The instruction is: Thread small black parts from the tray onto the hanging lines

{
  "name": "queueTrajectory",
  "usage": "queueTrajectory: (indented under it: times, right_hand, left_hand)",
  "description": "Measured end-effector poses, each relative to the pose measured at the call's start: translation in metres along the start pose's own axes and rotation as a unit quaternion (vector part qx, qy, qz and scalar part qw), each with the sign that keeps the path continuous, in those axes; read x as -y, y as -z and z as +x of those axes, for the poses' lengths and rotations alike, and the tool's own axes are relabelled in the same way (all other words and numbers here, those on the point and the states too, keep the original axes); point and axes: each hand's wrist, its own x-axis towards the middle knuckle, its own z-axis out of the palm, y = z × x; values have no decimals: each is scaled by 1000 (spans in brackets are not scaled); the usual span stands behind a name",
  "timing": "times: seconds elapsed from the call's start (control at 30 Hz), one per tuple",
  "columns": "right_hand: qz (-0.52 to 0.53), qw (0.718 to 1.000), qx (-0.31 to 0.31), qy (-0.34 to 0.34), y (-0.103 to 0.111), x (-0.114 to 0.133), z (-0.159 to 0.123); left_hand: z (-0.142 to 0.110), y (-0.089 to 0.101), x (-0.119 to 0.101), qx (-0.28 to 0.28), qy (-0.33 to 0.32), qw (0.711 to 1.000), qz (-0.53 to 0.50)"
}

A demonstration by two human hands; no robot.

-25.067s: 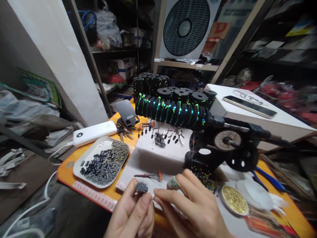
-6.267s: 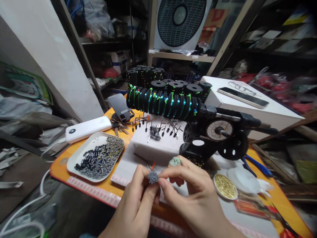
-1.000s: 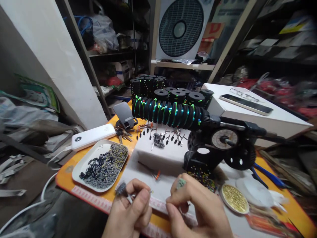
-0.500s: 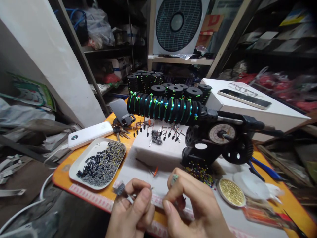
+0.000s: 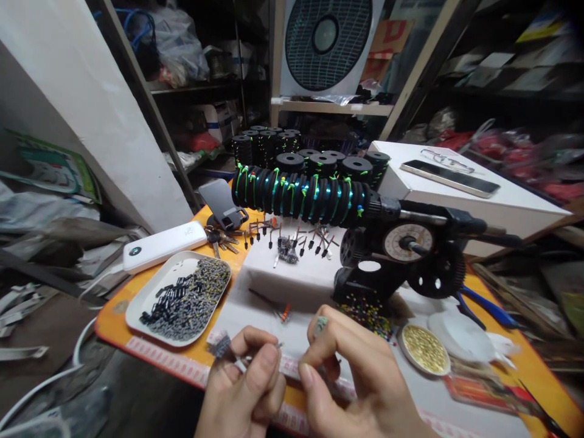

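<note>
Low at the front edge, my left hand [image 5: 249, 383] pinches something tiny, its pale tip just showing past the thumb. A small grey bundle [image 5: 220, 345] sits at the side of that hand's fingers. Close by on the right, my right hand [image 5: 356, 371] has thumb and forefinger pressed together; what they hold, if anything, is too small to name. A greenish wrap [image 5: 321, 325] is around one of its fingers. Beyond both hands, a small piece with an orange end [image 5: 285, 312] lies on the white sheet [image 5: 260, 325].
Left stands a tray [image 5: 132, 313] of small grey and black parts. A black winding device [image 5: 401, 243] carries a cord-wrapped spool [image 5: 301, 196]. Colourful beads [image 5: 369, 313], a dish of gold bits [image 5: 425, 348] and blue-handled pliers [image 5: 490, 307] lie right. A power bank [image 5: 164, 246] rests left.
Both hands keep nearly the same pose and place. The whole view has shifted very slightly; nothing on the table has visibly moved.
</note>
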Motion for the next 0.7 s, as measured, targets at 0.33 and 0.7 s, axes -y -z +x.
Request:
queueTrajectory:
  times: [0.33,0.7]
  right_hand:
    - [2,1000,12,7,2,0,-2]
    - [2,1000,-4,8,3,0,4]
  left_hand:
    - [1,0,2,22,2,999,-26]
    - [-1,3,4,1,0,1000,15]
